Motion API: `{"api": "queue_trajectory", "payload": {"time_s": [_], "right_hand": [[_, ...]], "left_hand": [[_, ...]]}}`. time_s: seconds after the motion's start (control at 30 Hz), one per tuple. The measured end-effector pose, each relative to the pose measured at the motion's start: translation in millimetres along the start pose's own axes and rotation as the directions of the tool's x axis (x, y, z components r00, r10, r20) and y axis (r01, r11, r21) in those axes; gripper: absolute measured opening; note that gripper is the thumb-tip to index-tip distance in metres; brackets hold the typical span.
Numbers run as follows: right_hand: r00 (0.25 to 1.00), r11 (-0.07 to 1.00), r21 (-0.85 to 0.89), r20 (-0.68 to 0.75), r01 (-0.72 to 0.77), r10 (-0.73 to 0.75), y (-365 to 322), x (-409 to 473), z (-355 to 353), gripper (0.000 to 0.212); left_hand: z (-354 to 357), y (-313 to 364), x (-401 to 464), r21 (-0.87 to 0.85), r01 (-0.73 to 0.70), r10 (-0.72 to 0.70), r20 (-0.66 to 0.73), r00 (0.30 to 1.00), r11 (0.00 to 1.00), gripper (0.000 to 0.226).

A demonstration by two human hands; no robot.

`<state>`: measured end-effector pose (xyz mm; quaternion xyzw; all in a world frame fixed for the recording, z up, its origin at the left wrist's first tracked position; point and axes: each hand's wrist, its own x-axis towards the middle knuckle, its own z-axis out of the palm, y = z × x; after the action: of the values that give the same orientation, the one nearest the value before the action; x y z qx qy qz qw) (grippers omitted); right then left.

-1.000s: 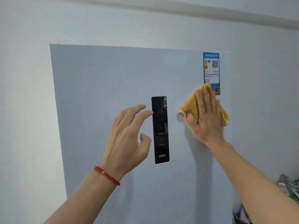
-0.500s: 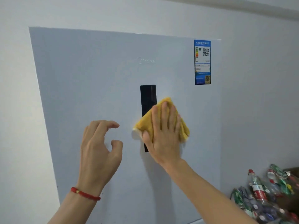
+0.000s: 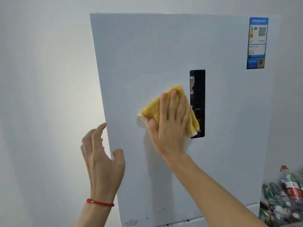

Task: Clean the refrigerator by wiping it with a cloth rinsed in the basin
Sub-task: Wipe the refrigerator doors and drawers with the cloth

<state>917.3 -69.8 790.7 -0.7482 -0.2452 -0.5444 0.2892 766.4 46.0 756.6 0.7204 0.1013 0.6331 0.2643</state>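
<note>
While R hand (image 3: 170, 128) presses cloth (image 3: 152, 110) flat on fridge (image 3: 164, 46) | L hand (image 3: 101, 158) loose, empty | label (image 3: 256, 43) unreadable

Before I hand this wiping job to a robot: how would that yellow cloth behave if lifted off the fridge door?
Probably floppy: the yellow cloth lies folded, its lower corner drooping over the black panel. Likely light, since the right hand pins it to the fridge door with flat fingers alone. Released, it would probably slide down or fall.

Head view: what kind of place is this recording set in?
Probably a home kitchen or utility corner. A pale refrigerator with a black control panel and energy label stands against a plain wall, and empty plastic bottles are piled beside it.
</note>
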Motion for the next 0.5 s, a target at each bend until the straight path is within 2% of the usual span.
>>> {"api": "queue_trajectory", "payload": {"time_s": [0.13,0.17,0.23,0.27,0.3,0.33,0.37,0.4,0.43,0.47,0.5], "right_hand": [[0.964,0.966,0.021,0.062,0.257,-0.258,-67,-20,17,0.076],[0.924,0.927,0.038,0.082,0.373,-0.374,-69,-26,19,0.073],[0.765,0.776,0.054,0.137,0.628,-0.629,-58,-35,18,0.068],[0.685,0.699,0.048,0.162,0.713,-0.71,-44,-37,15,0.067],[0.639,0.654,0.038,0.178,0.755,-0.748,-27,-37,12,0.067],[0.644,0.658,0.024,0.184,0.752,-0.742,-9,-36,7,0.068],[0.707,0.718,0.003,0.174,0.696,-0.686,10,-36,4,0.07],[0.806,0.812,-0.028,0.143,0.583,-0.574,30,-37,2,0.071],[0.907,0.908,-0.054,0.1,0.415,-0.409,45,-40,1,0.073],[0.977,0.975,-0.064,0.048,0.211,-0.208,54,-45,1,0.075],[1.0,0.999,-0.05,-0.002,0.001,-0.001,54,-51,3,0.077]], "left_hand": [[-17,-14,5,-0.046,0.063,-0.063,-0.008,0.998,0.997,0.067],[-18,-18,5,-0.058,0.074,-0.074,-0.008,0.997,0.996,0.066],[-21,-24,5,-0.078,0.089,-0.089,0.006,0.996,0.993,0.063],[-21,-26,5,-0.073,0.096,-0.095,0.017,0.995,0.993,0.061],[-21,-29,3,-0.064,0.1,-0.098,0.032,0.995,0.993,0.058],[-21,-31,1,-0.052,0.106,-0.103,0.05,0.993,0.993,0.058],[-24,-34,-1,-0.041,0.107,-0.104,0.067,0.992,0.993,0.06],[-27,-37,-2,-0.032,0.103,-0.1,0.082,0.992,0.994,0.061],[-33,-42,-1,-0.025,0.099,-0.096,0.097,0.991,0.995,0.061],[-38,-46,0,-0.025,0.107,-0.104,0.112,0.988,0.994,0.06],[-43,-50,1,-0.026,0.125,-0.121,0.132,0.984,0.992,0.059]]}}
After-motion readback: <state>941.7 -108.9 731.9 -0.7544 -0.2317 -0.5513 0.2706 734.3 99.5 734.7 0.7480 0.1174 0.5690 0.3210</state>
